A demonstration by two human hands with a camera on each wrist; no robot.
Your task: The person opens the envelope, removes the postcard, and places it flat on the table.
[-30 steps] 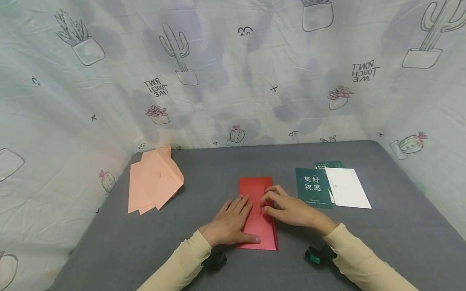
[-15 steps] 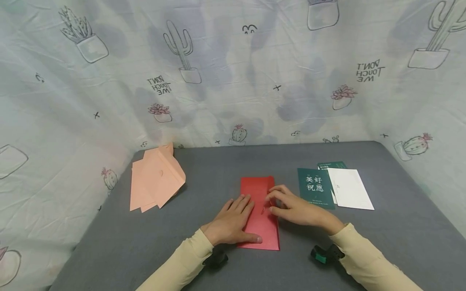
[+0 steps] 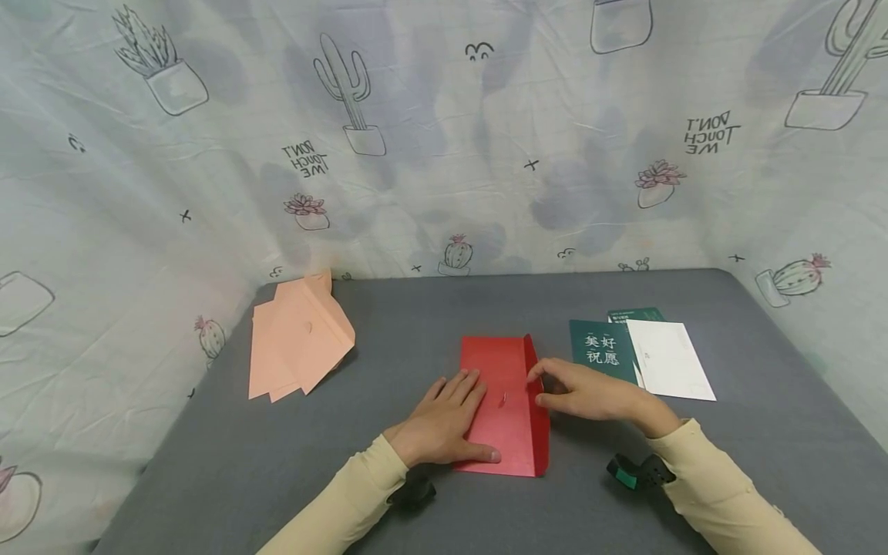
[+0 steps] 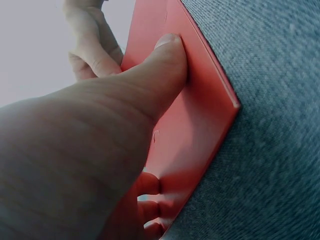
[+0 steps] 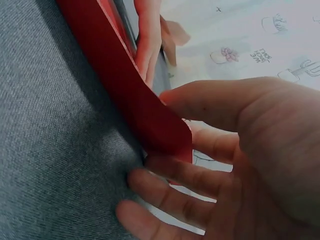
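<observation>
A red envelope (image 3: 505,435) lies on the grey table in front of me, its long flap (image 3: 539,441) on the right side standing partly raised. My left hand (image 3: 440,425) rests flat on the left part of the envelope, fingers spread, its thumb (image 4: 167,55) pressing near the lower edge. With thumb and fingers on either side, my right hand (image 3: 588,391) pinches the flap's edge. The right wrist view shows the thumb on one face of the red flap (image 5: 160,127) and fingertips behind it. A small slit mark shows near the envelope's middle.
Several overlapping peach envelopes (image 3: 298,339) lie at the back left of the grey table (image 3: 416,308). At the back right, green cards with white lettering (image 3: 600,347) lie beside a white card (image 3: 669,358). A patterned cloth (image 3: 430,139) hangs behind the table.
My right hand has moved to the right, swinging the envelope's flap up and outward from lying over the front. The left hand stays pressed on the envelope.
</observation>
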